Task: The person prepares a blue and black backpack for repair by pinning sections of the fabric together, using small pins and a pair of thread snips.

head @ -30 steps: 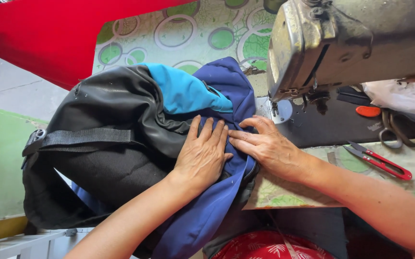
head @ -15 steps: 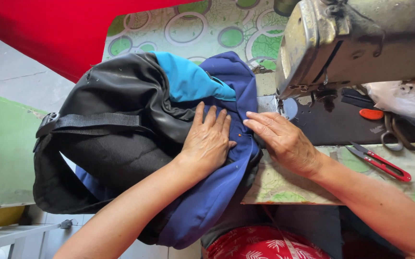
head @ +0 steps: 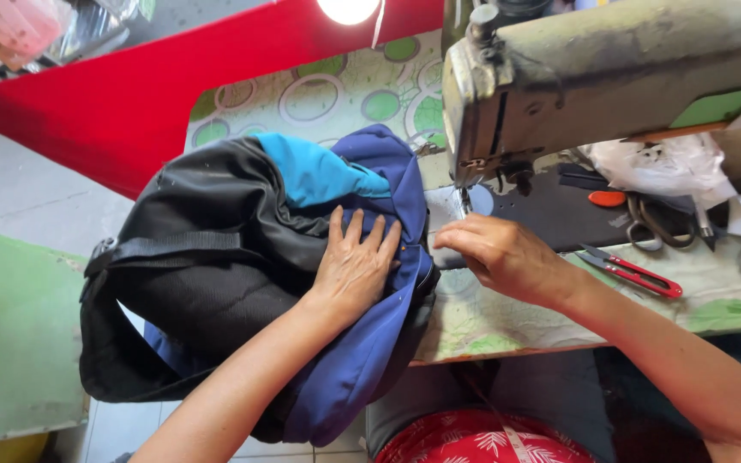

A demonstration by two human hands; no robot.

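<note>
1. The sewing machine (head: 610, 77), an old grey-green one, stands on the table (head: 507, 317), whose cover is patterned with green circles.
2. The black and blue backpack (head: 216, 266) hangs half off the table's left edge, its blue panel bunched near the needle. Its weight looks likely to drag the seam sideways if the hold slackens.
3. The left hand (head: 355, 267) lies flat, fingers spread, pressing the blue fabric; it grips nothing.
4. The right hand (head: 501, 255) rests just beside the presser foot, fingers curled together on the table; whether it pinches cloth I cannot tell. So close to the needle, a slip could catch a fingertip.
5. Red thread snips (head: 632, 270) lie near the right wrist, which could knock them.
</note>
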